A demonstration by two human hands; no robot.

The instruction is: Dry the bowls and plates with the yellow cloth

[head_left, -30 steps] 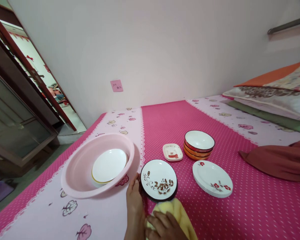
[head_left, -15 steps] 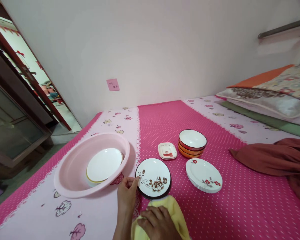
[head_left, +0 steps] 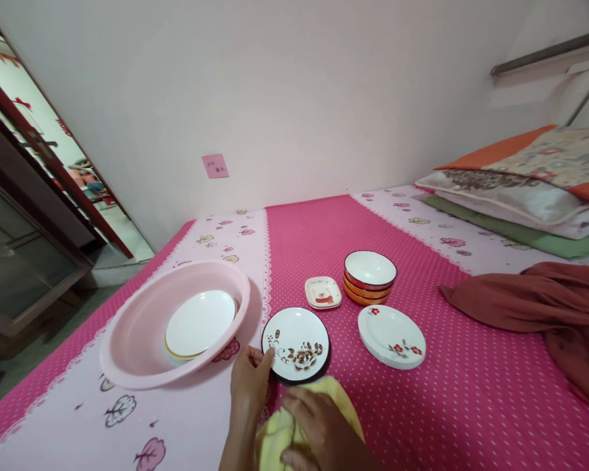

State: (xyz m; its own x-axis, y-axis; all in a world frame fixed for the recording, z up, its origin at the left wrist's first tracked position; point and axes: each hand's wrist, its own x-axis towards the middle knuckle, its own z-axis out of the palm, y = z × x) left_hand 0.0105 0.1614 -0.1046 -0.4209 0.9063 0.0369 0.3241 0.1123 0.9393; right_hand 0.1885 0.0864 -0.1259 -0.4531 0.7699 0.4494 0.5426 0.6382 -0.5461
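Note:
My left hand (head_left: 248, 387) pinches the near left rim of a white plate with a dark rim and brown flower print (head_left: 297, 344), which lies on the pink bedsheet. Just below the plate, my right hand (head_left: 319, 432) is closed over a yellow cloth (head_left: 279, 435) resting on the bed. The cloth's far edge touches the plate's near rim.
A pink basin (head_left: 137, 340) at the left holds white plates with yellow rims (head_left: 200, 322). Behind the flower plate are a small square dish (head_left: 323, 292), stacked orange-red bowls (head_left: 370, 277) and stacked white plates (head_left: 391, 335). A brown cloth (head_left: 544, 301) and folded bedding (head_left: 530, 190) lie right.
The camera has shifted, so everything sits further left in the frame. My left thumb has come up onto the plate's rim, and my right hand has moved up over the yellow cloth.

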